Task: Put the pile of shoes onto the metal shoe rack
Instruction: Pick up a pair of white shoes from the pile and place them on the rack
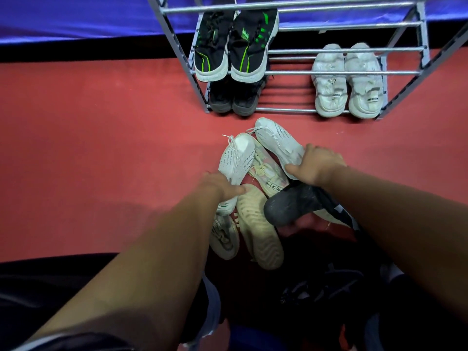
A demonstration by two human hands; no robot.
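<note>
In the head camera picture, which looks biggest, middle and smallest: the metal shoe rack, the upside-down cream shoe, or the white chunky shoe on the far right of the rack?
1. Grey metal shoe rack, by far the biggest.
2. Upside-down cream shoe with ridged sole.
3. White chunky shoe at the rack's right end.

The cream shoe lies nearer the camera, so the two shoes' real sizes are unsure.

floor (101,148): red, plain
cloth behind rack (76,19): blue-violet, glossy, black band beneath
metal shoe rack (304,72): silver-grey bars
black pair on rack (235,46): black with neon-green stripes, off-white soles
dark pair below it (233,100): black, grey soles
white pair on rack (347,82): dull white, small black lettered tags
knit shoe at left grip (235,158): white, rows of dark dashes, white laces
knit shoe at right grip (278,143): white, same dashed pattern
shoe between grips (268,173): cream, pinkish patches, dark lettering
upturned sole near left grip (258,229): cream, ribbed
dark sole under right grip (288,203): dull black
</note>
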